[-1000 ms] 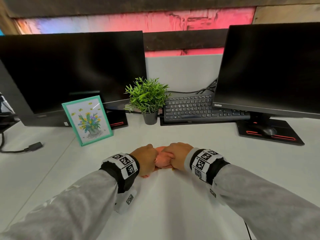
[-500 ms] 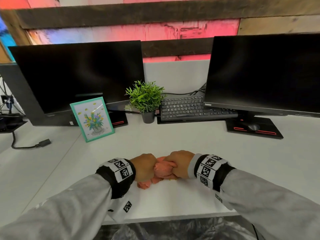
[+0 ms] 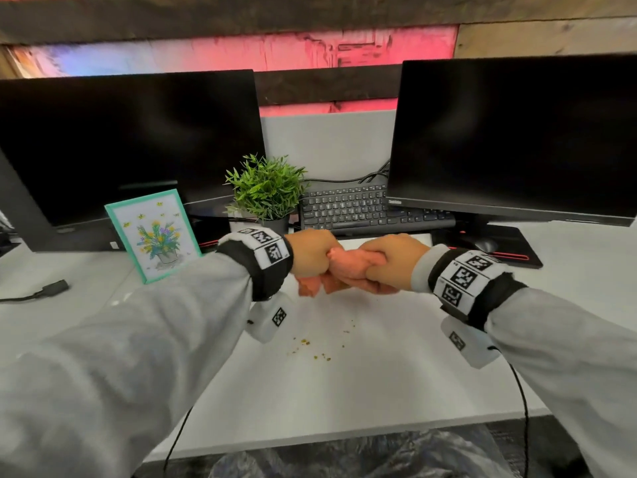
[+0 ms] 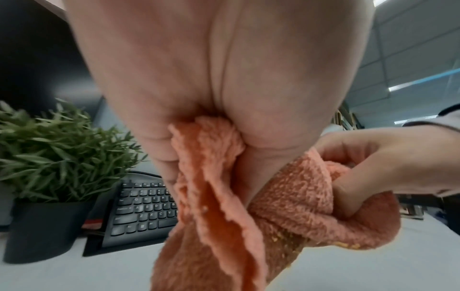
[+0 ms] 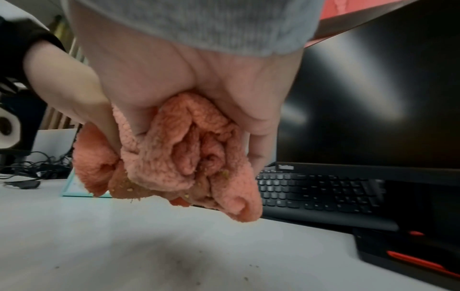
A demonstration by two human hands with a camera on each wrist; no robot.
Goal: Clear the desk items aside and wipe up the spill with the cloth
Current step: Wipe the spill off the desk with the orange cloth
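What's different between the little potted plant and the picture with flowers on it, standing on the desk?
The potted plant is a real leafy bush, all green, in a dark pot; the framed picture is flat, showing painted yellow and purple flowers in a pale pot. The plant stands upright between the monitors, beside the keyboard; the picture leans back, further left, before the left monitor. Both sit at the back of the white desk, away from both hands.

Open white desk [image 3: 396, 384] in front; plant [image 3: 267, 189], keyboard [image 3: 358, 210], picture frame [image 3: 153, 234] crowding the back.

Two dark monitors [image 3: 131, 146]; cables [image 3: 31, 294] left; wood-and-red wall [image 3: 310, 46] behind.
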